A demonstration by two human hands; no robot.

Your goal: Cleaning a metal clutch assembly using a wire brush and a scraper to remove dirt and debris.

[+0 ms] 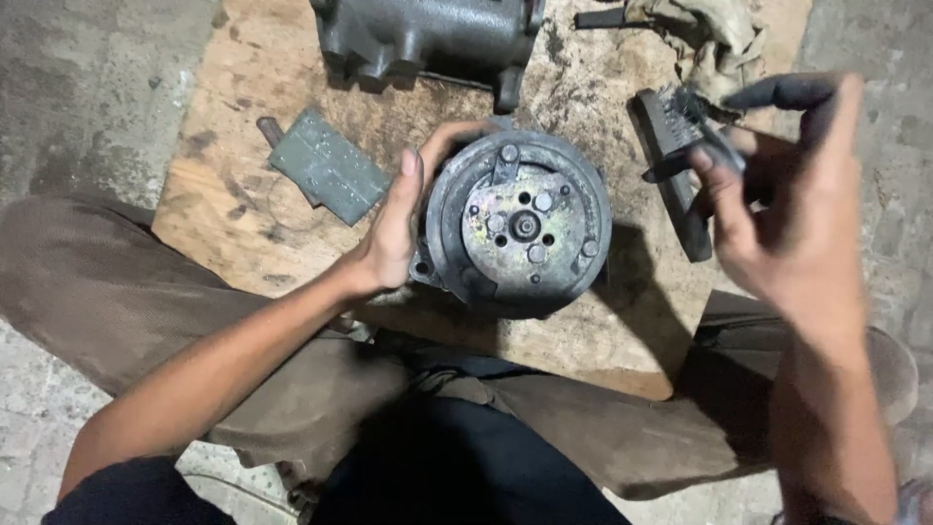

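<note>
Head view, looking down between the person's knees at a stained, worn plywood board (243, 209) lying on a concrete floor. At the board's centre stands a round, grimy grey metal compressor with a bolted clutch plate on its face (518, 226), face turned up toward the camera, small hub at the middle, several bolt heads ringed around it. Left hand (398, 228) cups the compressor's left rim: thumb up along the edge, fingers curled over the top, palm pressed to the side, so the hand is closed around the body and steadies it. Right hand (777, 209) is raised off to the right of the compressor, apart from it, fingers partly spread and blurred; it pinches a thin dark tool (714, 146) between thumb and forefinger, kind of tool cannot be told. Under that hand, on the board's right side, lies a black toothed rectangular part (680, 185). Left of the compressor, just beside the left hand's fingers, lies a flat grey-green metal block with a short pin at one end (326, 163). At the top edge sits a large grey cast metal housing (428, 34), and to its right a crumpled dirty cloth rag (709, 29)
</note>
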